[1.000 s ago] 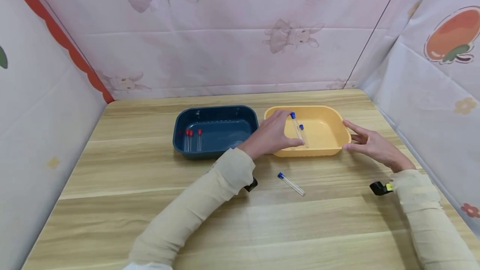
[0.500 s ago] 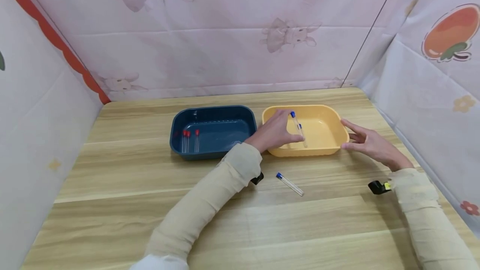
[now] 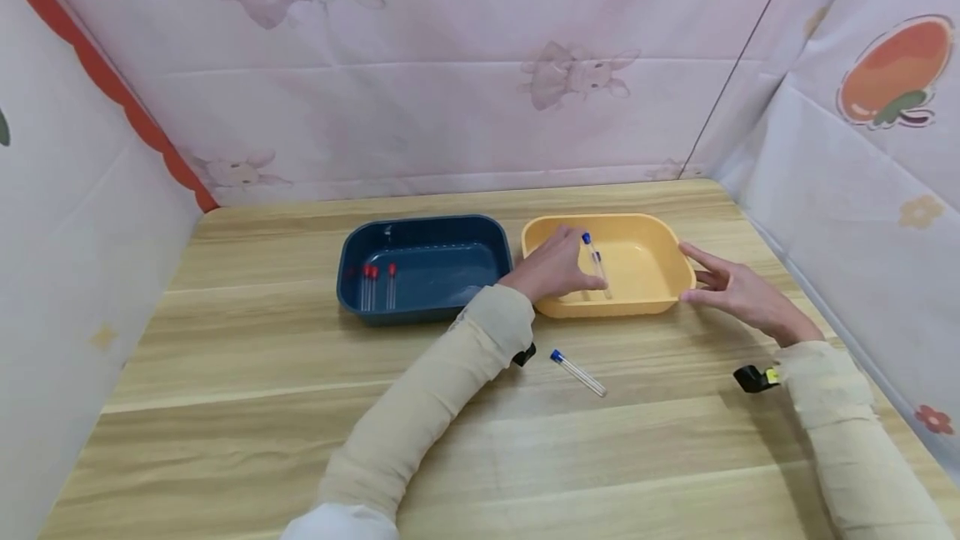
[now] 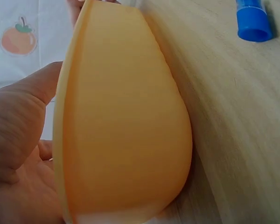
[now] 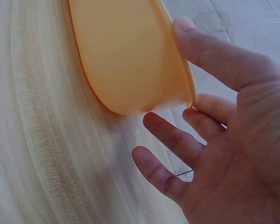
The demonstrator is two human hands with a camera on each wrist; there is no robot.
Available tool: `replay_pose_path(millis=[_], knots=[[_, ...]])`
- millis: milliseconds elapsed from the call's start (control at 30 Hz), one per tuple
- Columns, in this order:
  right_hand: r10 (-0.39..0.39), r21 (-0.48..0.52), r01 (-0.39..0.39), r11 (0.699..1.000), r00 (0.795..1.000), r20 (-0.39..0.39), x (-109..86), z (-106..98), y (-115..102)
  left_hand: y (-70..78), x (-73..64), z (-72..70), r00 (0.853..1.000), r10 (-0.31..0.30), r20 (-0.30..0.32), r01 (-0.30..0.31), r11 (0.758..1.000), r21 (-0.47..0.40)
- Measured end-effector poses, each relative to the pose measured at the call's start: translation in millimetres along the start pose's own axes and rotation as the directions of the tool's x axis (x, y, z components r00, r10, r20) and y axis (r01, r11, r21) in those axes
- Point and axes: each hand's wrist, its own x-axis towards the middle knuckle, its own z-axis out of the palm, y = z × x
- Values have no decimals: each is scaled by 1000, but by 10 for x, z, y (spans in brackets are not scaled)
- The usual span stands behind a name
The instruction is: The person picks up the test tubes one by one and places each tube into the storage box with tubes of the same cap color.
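Observation:
My left hand (image 3: 553,267) reaches over the left side of a yellow tray (image 3: 648,307). Between its thumb and a fingertip it pinches a clear test tube with a blue cap (image 3: 587,237), tilted, cap end away from me. Behind this tube shows the blue cap of another tube (image 3: 597,257) in the tray, mostly covered. At the tray's right end, my right hand (image 3: 738,294) touches the rim with thumb and fingertips. The right wrist view shows its thumb (image 5: 214,51) on the rim and the outer fingers spread loosely. The left wrist view does not show the held tube.
A blue-capped test tube (image 3: 579,373) lies on the wooden table (image 3: 480,457) in front of the yellow tray. To the left stands a dark blue tray (image 3: 427,315) with 3 red-capped tubes (image 3: 392,271). Fabric-covered walls (image 3: 420,132) enclose the back and sides.
The left hand and its tube have sunk slightly, and the tube now overlaps the one in the tray. The left forearm has shifted right. The right hand keeps its place at the tray.

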Motion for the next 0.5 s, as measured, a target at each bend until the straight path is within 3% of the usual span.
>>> replay_pose_path(millis=[233, 500], knots=[[7, 11, -7, 1000, 1000, 3, -4, -5, -11, 14, 68, 76, 1000, -17, 2, 17, 990, 137], [9, 29, -9, 1000, 1000, 1, -18, 11, -10, 24, 126, 124, 1000, -16, 7, 13, 952, 305]])
